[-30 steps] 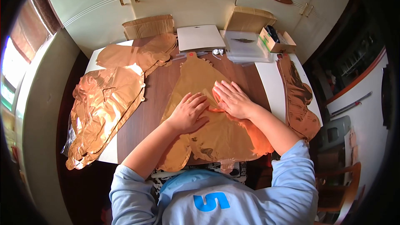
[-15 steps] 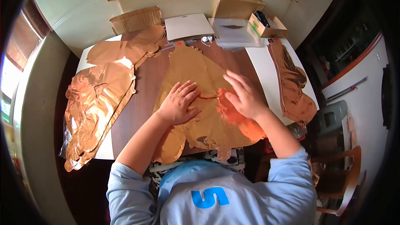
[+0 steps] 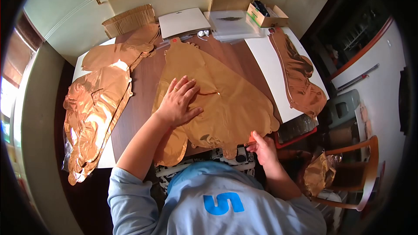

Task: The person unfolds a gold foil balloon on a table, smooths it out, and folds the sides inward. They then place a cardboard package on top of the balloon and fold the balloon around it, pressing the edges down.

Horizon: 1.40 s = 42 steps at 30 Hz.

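Observation:
A flat, uninflated copper-coloured foil balloon lies spread over the brown table in front of me, with a short slit near its middle. My left hand rests palm down on its left part, fingers stretched out. At the balloon's lower right edge, by the table's front, my right hand pinches the foil between thumb and fingers. A small reddish bit of foil shows at that thumb. The fingertips below the edge are partly hidden.
More flat foil balloons lie at the left and on a white board at the right. Behind are a white folder, white earphones, a clear plastic box and a small carton. A wooden chair stands right.
My right hand has moved from the balloon's middle down to its lower right edge and now pinches it. The crumpled reddish foil there has flattened out. My left hand stays on the balloon.

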### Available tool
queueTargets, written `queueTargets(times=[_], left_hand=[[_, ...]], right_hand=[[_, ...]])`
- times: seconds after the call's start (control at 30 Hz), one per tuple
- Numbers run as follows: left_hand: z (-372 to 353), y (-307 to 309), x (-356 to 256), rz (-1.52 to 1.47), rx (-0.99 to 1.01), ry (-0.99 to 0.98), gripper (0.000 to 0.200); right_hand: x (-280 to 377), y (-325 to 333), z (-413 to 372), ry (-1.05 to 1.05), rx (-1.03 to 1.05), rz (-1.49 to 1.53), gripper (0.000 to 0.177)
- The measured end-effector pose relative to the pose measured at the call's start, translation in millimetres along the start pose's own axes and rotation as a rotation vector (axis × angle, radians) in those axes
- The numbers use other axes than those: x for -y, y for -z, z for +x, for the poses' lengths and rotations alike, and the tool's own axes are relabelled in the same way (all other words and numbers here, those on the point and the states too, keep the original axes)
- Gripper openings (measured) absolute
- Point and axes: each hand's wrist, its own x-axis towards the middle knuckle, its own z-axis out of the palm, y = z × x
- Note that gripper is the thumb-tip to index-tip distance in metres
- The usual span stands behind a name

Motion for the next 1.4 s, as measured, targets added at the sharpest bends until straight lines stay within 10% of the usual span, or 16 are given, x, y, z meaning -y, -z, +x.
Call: queueTargets(times=[0.43,0.6,0.7,0.83,1.07,1.23,1.4], left_hand=[[1.6,1.1,-8.5,-0.026,0.006,0.057,0.078],[-0.1,-3.5,-7.5,-0.019,-0.045,0.036,0.078],[0.4,-4.4,-6.6,-0.008,-0.049,0.02,0.077],[0.2,-5.6,-4.1,-0.007,-0.038,0.011,0.076],[0.4,-2.7,-8.8,-0.007,-0.081,0.014,0.074],[-1.3,-5.0,-6.7,0.005,-0.036,0.034,0.079],[1.1,-3.5,-8.3,0.005,-0.07,0.021,0.074]], right_hand=[[31.3,-23.2,-15.2,0.314,-0.029,-0.302,0.02],[44.9,-30.5,-22.6,0.672,-0.18,-0.648,0.007],[63.1,-48.7,-31.7,1.247,-0.208,-1.027,0.009],[66.4,-83.9,-38.5,1.44,0.066,-1.099,0.021],[59.4,-73.3,-10.6,1.35,0.652,-0.94,0.014],[78.9,-41.9,31.3,1.316,0.213,-0.904,0.021],[75.1,-53.4,51.0,1.303,0.262,-1.21,0.033]])
